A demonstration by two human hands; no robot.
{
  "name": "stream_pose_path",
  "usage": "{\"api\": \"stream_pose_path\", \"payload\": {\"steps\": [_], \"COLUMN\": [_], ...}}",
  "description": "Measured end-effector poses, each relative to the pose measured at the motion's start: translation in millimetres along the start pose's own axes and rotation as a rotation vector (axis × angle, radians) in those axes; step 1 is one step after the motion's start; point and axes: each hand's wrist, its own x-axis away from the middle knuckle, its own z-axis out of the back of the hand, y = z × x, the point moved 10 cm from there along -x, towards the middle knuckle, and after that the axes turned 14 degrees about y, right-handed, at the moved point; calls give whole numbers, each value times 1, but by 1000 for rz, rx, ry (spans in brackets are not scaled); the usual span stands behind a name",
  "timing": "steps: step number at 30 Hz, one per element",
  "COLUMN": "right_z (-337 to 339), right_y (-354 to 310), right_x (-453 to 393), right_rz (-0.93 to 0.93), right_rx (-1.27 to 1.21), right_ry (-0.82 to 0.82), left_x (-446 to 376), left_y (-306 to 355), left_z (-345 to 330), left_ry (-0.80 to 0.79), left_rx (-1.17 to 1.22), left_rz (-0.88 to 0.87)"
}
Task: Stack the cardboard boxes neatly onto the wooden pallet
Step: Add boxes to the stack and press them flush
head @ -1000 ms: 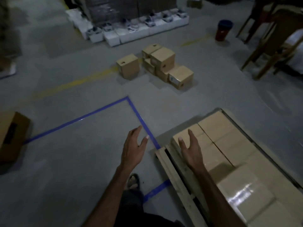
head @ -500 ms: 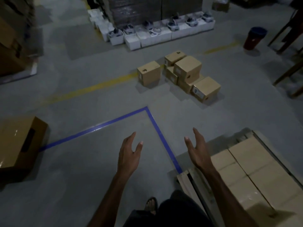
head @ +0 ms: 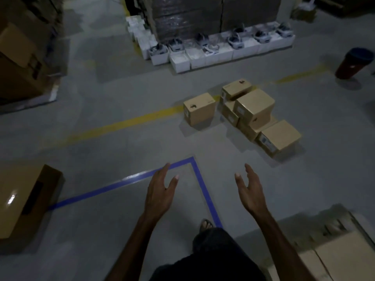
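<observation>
Both hands, left hand [head: 160, 194] and right hand [head: 250, 192], are empty with fingers spread. Loose cardboard boxes [head: 253, 116] sit ahead on the floor; the loaded wooden pallet [head: 316, 230] lies lower right. Risk: the uneven heap may topple when one box is pulled.

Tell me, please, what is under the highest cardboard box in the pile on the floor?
The highest box rests on other cardboard boxes; only their front faces show. How many boxes lie beneath it is hidden.
</observation>
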Motion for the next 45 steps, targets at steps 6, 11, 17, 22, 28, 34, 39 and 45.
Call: {"api": "stream_pose_path", "payload": {"steps": [6, 11, 17, 22, 28, 34, 39, 45], "right_z": [-60, -112, -183, -219, -247, -273, -294, -320], "right_y": [-72, -114, -147, -186, -211, -208, -204, -224], "right_x": [-126, -200, -287, -354, -423, -497, -571, -672], "right_rz": [63, 67, 21, -69, -160, -253, -335, -384], "right_rx": [9, -2, -6, -39, -80, -87, -128, -139], "right_ry": [-69, -96, -72, 3, 101, 144, 199, 206], "left_x": [-111, -201, -334, -451, -565, -627, -684, -757], "left_y": [35, 42, 44, 68, 105, 130, 153, 190], "left_z": [-15, -30, -66, -90, -136, -202, -264, -348], "left_ry": [76, 118, 42, -79, -213, -369, -514, -652], "left_rx": [13, 34, 22, -9, -77, -89, -190, -342], "left_rz": [2, 30, -16, -85, -167, -251, -391, -495]}}
